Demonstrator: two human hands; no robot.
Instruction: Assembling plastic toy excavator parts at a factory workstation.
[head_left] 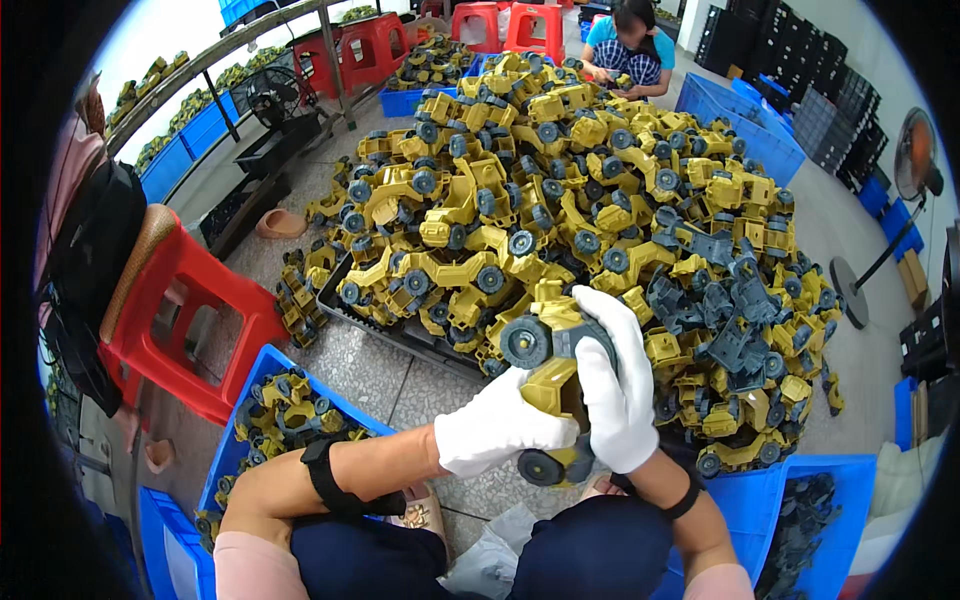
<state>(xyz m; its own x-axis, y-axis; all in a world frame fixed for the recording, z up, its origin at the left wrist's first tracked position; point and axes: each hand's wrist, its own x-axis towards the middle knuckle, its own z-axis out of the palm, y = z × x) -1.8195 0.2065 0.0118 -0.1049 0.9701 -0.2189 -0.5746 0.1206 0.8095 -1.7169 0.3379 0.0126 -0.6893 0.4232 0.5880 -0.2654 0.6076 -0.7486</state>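
Here before me, a yellow toy truck (552, 386) is held up near the truck pile (480, 205); the white-gloved left hand (507, 424) pinches its middle, the right hand (618, 392) clasps its right side; probably light, stiff, slightly slick; best gripped by the body, off the wheels (526, 342).

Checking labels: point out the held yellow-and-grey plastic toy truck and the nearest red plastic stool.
Yellow-and-grey plastic toy truck (550, 384), head view: yellow midsection.
Nearest red plastic stool (226, 277), head view: one leg.
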